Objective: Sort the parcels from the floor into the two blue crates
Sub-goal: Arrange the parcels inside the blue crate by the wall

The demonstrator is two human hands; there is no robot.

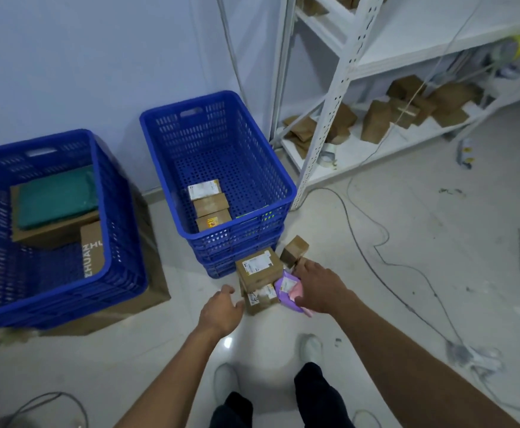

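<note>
The job is partly done. The left blue crate (pixel 48 223), at the left of the frame, holds a green flat parcel (pixel 56 197) on a big brown box (pixel 53 230), with another brown box (pixel 92 247) leaning next to it. The right blue crate (pixel 218 168), in the middle of the frame, holds three small boxes (pixel 209 203) in a row on its bottom. It sits on a stack of more blue crates.

Some parcels are not sorted yet. They lie in a small pile on the floor (pixel 406 242), right in front of the crate stack, a bit below the middle of the frame. There is a brown box with a white label (pixel 258 268), a smaller labelled box (pixel 261 299) just under it, a purple bag (pixel 289 290) and a little brown box (pixel 295 250) tipped on its corner.

Both arms reach forward and down to the pile. The left hand (pixel 221 310) is loose, with bent fingers, just beside the smaller labelled box. It holds nothing. The right hand (pixel 320 287) is spread flat over the purple bag and touches it. I cannot tell if it has a grip on the bag yet.

I think four parcels or so are left to move.
</note>
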